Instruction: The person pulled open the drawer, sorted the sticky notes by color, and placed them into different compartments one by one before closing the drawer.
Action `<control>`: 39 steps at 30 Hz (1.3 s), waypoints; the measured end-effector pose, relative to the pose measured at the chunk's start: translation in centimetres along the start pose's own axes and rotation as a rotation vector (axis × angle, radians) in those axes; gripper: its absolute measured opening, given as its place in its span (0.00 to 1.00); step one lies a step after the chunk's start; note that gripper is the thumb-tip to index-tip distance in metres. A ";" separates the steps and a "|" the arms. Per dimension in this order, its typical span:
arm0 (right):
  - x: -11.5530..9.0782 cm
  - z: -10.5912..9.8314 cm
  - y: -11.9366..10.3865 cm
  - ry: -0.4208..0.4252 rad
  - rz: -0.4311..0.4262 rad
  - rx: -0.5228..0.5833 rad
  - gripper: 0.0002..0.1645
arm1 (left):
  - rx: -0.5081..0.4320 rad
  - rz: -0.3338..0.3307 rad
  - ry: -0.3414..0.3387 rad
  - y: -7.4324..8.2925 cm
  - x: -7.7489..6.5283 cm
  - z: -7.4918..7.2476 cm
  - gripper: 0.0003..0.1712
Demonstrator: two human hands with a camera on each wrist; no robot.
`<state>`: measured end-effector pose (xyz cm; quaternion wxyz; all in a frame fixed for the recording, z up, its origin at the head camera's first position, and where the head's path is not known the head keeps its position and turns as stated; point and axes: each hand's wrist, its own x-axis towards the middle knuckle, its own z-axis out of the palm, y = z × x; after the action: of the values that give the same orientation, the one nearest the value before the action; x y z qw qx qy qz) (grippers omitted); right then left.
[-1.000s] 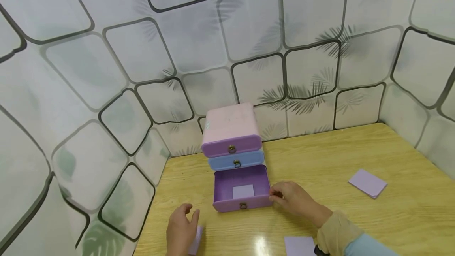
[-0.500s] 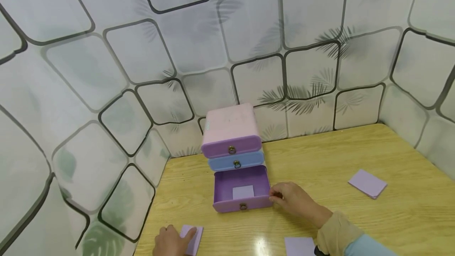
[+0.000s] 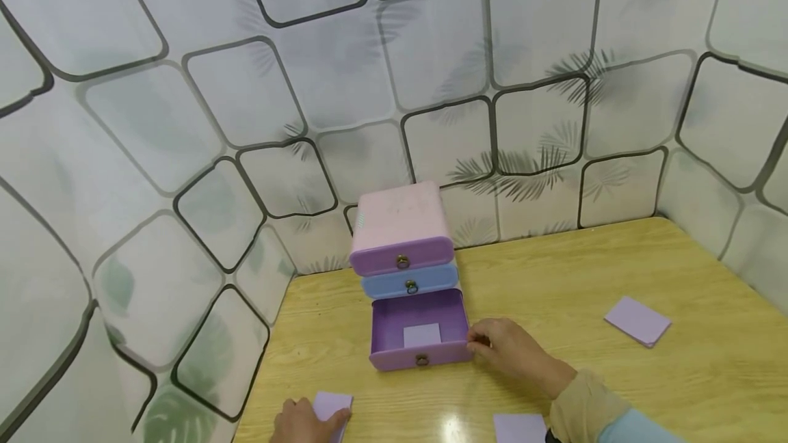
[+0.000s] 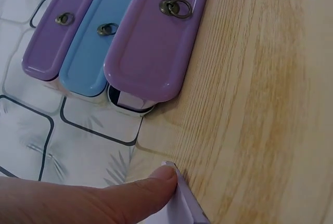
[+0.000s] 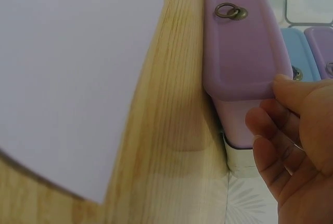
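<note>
A small pink chest of drawers [image 3: 400, 216] stands against the wall; its lowest purple drawer [image 3: 394, 361] is pulled out. A lilac piece of paper [image 3: 422, 335] lies inside that drawer. My right hand [image 3: 516, 353] holds the drawer's front right corner, thumb on the front edge in the right wrist view and fingers bent by the side. At the lower left, my left hand [image 3: 304, 422] grips a lilac paper stack [image 3: 333, 403] on the table. In the left wrist view my thumb presses the stack's edge [image 4: 179, 206]; the other fingers are hidden there.
Another lilac paper stack [image 3: 637, 320] lies on the wooden table [image 3: 554, 279] at the right. A further lilac sheet [image 3: 519, 427] sits at the front edge of view, near my right sleeve. Above the pulled-out drawer are a blue drawer [image 3: 388, 285] and a purple one [image 3: 375, 260].
My left hand has moved down and left from above the table and taken hold of the lilac paper stack. The right hand has stayed at the drawer's corner.
</note>
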<state>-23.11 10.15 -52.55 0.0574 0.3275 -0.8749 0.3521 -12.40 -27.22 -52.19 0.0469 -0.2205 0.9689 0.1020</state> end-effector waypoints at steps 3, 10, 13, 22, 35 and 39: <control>0.0 0.1 0.1 0.013 -0.016 -0.010 0.07 | -0.025 0.009 0.014 -0.1 0.1 0.1 0.49; 0.0 0.2 0.2 0.017 -0.017 -0.009 0.07 | -0.070 0.003 0.017 0.2 0.1 0.1 0.45; 0.0 0.3 0.2 0.022 -0.021 -0.006 0.07 | -0.075 -0.008 0.011 0.2 0.2 0.1 0.46; 0.0 0.2 0.2 0.028 -0.025 -0.005 0.07 | -0.108 -0.010 0.016 0.2 0.4 0.3 0.49; 0.0 0.2 0.1 0.027 -0.017 0.004 0.06 | -0.311 0.088 0.064 0.1 0.8 0.2 0.27; 0.0 0.2 0.1 0.029 -0.013 0.010 0.06 | -0.365 0.122 0.115 0.2 1.0 0.0 0.18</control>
<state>-23.14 10.08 -52.76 0.0708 0.3283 -0.8700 0.3608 -13.39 -27.45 -52.28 -0.0555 -0.1715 0.9470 0.2660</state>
